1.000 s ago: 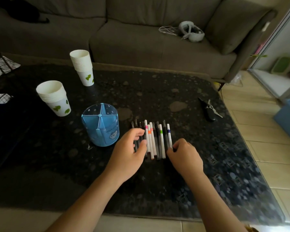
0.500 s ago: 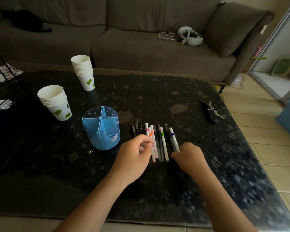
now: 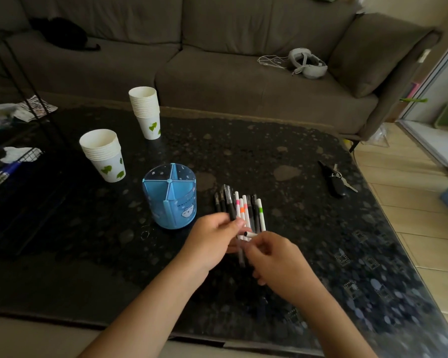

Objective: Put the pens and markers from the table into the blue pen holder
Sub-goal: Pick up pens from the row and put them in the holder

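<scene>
The blue pen holder stands upright on the dark table, its compartments empty as far as I can see. To its right lies a row of black pens and white markers with pink, orange and green bands. My left hand is at the near end of the row, closed around a black pen that points away from me. My right hand touches it from the right and grips a white marker; only the marker's tip shows.
Two stacks of paper cups stand behind and left of the holder. A bunch of keys lies at the right. A black wire rack is at the left edge, and a sofa with a headset lies beyond.
My right hand lifted the blue-banded white marker out of the row and moved left to meet my left hand. My left hand closed on a black pen and raised it.
</scene>
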